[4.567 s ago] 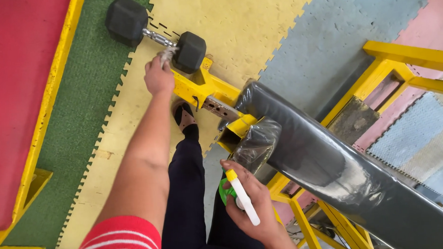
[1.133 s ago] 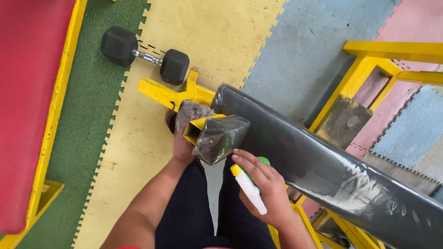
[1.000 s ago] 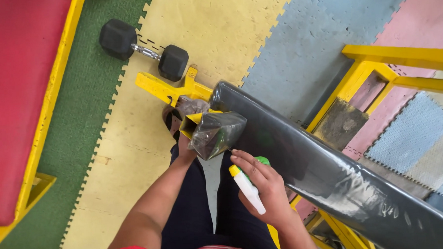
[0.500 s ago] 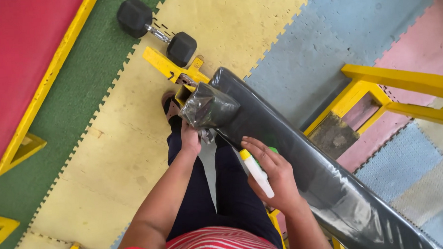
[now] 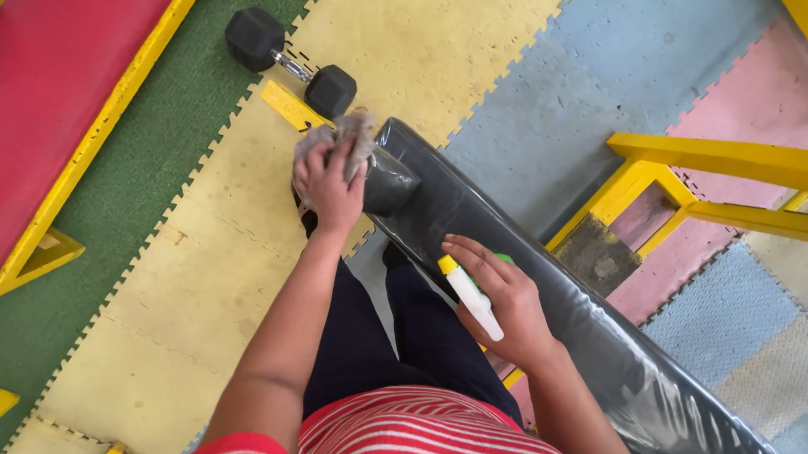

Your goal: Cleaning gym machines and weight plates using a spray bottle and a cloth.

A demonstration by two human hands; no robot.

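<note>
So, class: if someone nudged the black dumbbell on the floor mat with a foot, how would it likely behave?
The dumbbell would probably resist a light nudge: its chunky black heads and metal handle suggest it is heavy for its size. It seems unlikely to roll far, since the heads look faceted, not round. Lying flat on the textured mat, it probably won't slide easily.

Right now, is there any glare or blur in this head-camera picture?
Head view: daylight is soft and even, shadows faint. Pale glare streaks the plastic wrap on the black bench pad, strongest toward the lower right. The left hand pressing a grey rag and the right hand holding a spray bottle look sharp.
</note>
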